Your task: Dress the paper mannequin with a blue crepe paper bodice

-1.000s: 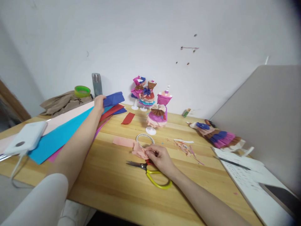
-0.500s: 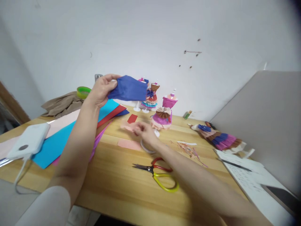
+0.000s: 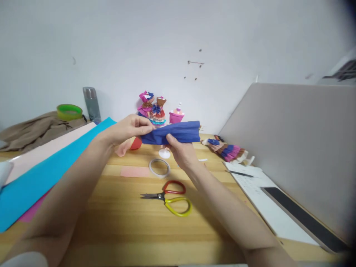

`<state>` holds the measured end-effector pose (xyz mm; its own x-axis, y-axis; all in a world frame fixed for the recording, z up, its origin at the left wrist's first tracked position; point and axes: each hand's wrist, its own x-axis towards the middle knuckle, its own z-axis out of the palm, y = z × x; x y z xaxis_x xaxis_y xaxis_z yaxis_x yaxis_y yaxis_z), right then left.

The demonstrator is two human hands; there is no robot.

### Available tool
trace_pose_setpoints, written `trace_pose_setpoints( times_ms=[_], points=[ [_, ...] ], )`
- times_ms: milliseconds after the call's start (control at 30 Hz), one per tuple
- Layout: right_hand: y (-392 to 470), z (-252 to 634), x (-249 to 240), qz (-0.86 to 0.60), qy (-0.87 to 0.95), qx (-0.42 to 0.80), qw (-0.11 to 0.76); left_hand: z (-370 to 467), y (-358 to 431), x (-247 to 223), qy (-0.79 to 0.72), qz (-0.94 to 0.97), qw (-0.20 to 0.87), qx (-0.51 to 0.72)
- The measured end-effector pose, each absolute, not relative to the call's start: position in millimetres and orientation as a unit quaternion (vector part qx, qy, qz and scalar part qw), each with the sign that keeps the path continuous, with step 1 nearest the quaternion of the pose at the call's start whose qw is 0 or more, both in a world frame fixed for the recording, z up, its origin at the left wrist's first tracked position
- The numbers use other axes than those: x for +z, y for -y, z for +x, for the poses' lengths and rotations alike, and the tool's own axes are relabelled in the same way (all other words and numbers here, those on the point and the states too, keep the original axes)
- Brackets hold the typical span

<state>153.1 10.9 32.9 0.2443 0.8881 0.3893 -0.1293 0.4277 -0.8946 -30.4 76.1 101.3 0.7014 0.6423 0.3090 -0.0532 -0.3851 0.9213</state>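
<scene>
Holding one blue piece (image 3: 182, 131) between them, the left hand (image 3: 130, 128) pinches its left end and the right hand (image 3: 182, 151) clasps its middle, thumb on top. Folding looks begun — lengthwise creases show, yet nothing visibly secures them. Beyond the hands stand three dressed forms (image 3: 160, 111), the third partly hidden; one dress (image 3: 228, 151) lies to the right hand's right. Below the hands lie one tape ring (image 3: 150, 168), one pair of scissors (image 3: 160, 196) and one flat pink strip (image 3: 135, 171) — apparently unused.
</scene>
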Motion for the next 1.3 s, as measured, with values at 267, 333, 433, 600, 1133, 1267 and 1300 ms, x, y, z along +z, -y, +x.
trace_pose_setpoints(
  times_ms=[267, 333, 433, 600, 1133, 1267, 1300],
  points=[
    [0, 190, 55, -0.412, 0.617, 0.336, 0.58, 9, -70, 72, -0.189, 0.734, 0.574, 0.308],
    [3, 193, 58, -0.417, 0.627, 0.346, 0.559, 18, -66, 68, -0.19, 0.727, 0.584, 0.308],
    [0, 204, 58, -0.43, 0.606, 0.385, 0.547, 25, -61, 64, -0.185, 0.702, 0.609, 0.319],
    [-6, 226, 60, -0.441, 0.577, 0.384, 0.57, 8, -82, 65, -0.228, 0.725, 0.57, 0.313],
    [-4, 193, 42, -0.525, 0.652, 0.373, 0.4, -42, -175, -9, -0.601, 0.79, 0.108, 0.06],
    [-9, 190, 35, -0.511, 0.63, 0.406, 0.42, -62, -184, -3, -0.592, 0.796, 0.122, 0.037],
    [-11, 188, 32, -0.502, 0.623, 0.417, 0.431, -65, -185, -4, -0.595, 0.794, 0.122, 0.03]
  ],
)
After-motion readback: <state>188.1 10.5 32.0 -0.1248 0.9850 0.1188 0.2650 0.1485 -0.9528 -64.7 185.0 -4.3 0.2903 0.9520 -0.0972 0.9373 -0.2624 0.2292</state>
